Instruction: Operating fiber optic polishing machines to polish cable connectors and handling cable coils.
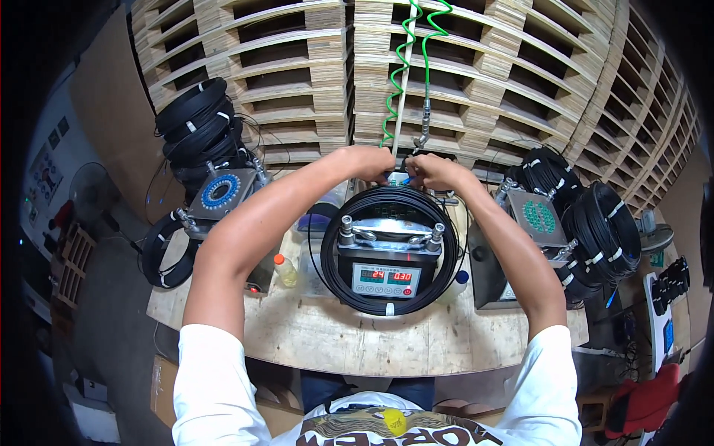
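Observation:
Both my arms reach over the middle polishing machine (388,253), a metal box with a keypad and red digits on its front. A large coil of black cable (327,271) hangs around it. Behind the coil's top, my left hand (370,163) is closed with its fingertips pinched downward. My right hand (440,172) is closed just beside it, also pinching. Small blue bits show at the fingertips, around a white and green part (398,179). What each hand grips is too small and too covered to make out.
Machines holding a blue connector ring (219,191) and green connectors (539,217) flank the middle one. Black cable coils (195,111) stack at left, more coils (606,223) at right. A small orange-capped bottle (285,271) stands on the wooden table (335,346). Green air hose (401,56) hangs before stacked pallets (297,74).

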### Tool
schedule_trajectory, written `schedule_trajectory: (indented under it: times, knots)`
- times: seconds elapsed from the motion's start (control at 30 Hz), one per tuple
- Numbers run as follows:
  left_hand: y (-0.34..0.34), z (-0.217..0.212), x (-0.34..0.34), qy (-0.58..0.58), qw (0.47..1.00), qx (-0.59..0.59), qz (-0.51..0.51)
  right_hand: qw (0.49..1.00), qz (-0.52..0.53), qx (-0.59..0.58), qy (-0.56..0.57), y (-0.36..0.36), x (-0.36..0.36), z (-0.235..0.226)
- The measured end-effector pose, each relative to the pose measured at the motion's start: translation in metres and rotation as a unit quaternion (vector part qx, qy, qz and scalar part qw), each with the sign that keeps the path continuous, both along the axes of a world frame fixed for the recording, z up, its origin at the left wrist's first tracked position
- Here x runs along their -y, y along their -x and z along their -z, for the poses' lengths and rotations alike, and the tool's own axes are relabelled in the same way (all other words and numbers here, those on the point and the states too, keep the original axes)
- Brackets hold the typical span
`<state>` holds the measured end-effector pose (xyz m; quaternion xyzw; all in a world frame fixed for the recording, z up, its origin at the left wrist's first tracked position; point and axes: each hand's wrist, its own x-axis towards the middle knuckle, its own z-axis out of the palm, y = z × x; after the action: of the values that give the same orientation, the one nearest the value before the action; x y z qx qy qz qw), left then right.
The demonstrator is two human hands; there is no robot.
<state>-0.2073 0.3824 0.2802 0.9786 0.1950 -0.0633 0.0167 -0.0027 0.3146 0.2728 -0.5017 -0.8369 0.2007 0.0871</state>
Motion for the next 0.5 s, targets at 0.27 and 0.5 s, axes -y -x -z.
schedule_trajectory:
  times: [0.27, 0.5]
  knots:
    - [-0.003, -0.013, -0.005, 0.021, 0.999, 0.001, 0.034, 0.998, -0.012, 0.023, -0.064, -0.007, -0.001, 0.008]
    - [0.046, -0.001, 0.008, 0.022, 0.981, 0.192, 0.015, 0.983, 0.057, -0.105, -0.137, -0.012, 0.026, 0.015]
